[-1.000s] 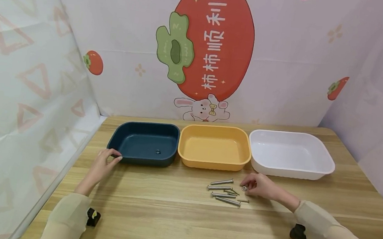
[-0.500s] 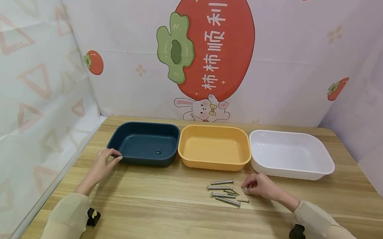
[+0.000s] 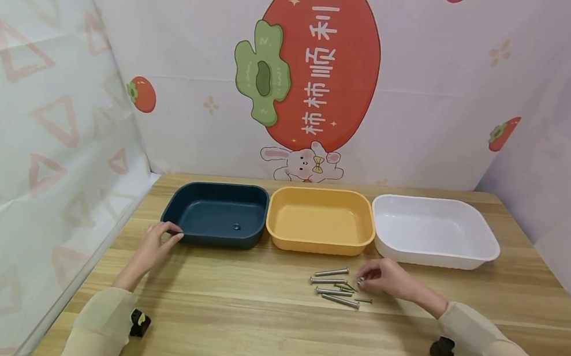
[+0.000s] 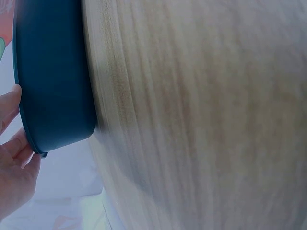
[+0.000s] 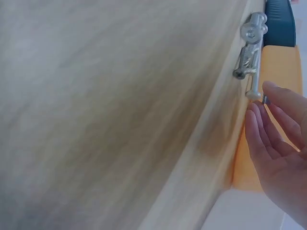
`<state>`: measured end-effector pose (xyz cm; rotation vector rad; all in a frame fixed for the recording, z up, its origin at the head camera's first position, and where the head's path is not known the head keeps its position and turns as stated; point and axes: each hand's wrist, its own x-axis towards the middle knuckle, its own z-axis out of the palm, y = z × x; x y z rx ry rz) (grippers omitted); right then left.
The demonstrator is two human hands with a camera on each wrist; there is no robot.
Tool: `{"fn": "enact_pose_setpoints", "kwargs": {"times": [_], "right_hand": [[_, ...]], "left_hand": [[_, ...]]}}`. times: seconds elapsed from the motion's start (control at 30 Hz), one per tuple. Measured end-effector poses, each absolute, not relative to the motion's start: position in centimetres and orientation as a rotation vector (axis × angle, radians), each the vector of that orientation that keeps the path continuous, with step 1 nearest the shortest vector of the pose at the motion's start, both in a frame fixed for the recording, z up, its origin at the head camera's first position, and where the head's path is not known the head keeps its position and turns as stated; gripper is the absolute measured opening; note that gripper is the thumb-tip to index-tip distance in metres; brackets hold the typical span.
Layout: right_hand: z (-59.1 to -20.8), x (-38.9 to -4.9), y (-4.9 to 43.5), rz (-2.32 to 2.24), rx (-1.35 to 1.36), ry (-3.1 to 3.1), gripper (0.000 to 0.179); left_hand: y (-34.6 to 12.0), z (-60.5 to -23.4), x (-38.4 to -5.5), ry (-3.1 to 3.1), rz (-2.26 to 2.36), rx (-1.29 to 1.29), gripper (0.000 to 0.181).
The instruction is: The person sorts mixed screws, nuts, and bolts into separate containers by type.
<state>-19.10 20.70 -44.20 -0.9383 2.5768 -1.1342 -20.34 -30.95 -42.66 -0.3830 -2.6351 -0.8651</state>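
With thumb and fingers, my left hand [image 3: 154, 244] grips the near left corner of the dark blue tray [image 3: 216, 241]. The left wrist view shows those fingers on the rim of the same tray [image 4: 55, 86]. My right hand [image 3: 391, 278] pinches a small metal nut [image 3: 360, 281] between thumb and fingertips, close over the table. From the right wrist, the nut [image 5: 265, 99] shows as a small dark edge at the fingertips. Just left of that hand lie several long silver bolts [image 3: 332, 271] and a few small thin screws [image 3: 364, 300]. One small nut [image 3: 236, 227] lies inside the dark blue tray.
A yellow tray [image 3: 318, 246] stands in the middle of the row, with a white tray [image 3: 428, 257] on its right. All the trays sit along the back of the wooden table [image 3: 248, 331], before a printed cloth backdrop [image 3: 191, 34].
My right hand has shifted slightly left, toward the bolts, with the nut turning in its fingertips. The left hand stays on the dark blue tray's rim.
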Motion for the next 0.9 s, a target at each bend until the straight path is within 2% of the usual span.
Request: {"fn": "enact_pose_setpoints", "kwargs": {"times": [0.9], "right_hand": [[-41.9,-19.7,16.3,-1.202,-0.987,2.541,0.013]], "left_hand": [[-31.0,-42.7,-20.4,-2.637,-0.869,-0.381,0.009]]}}
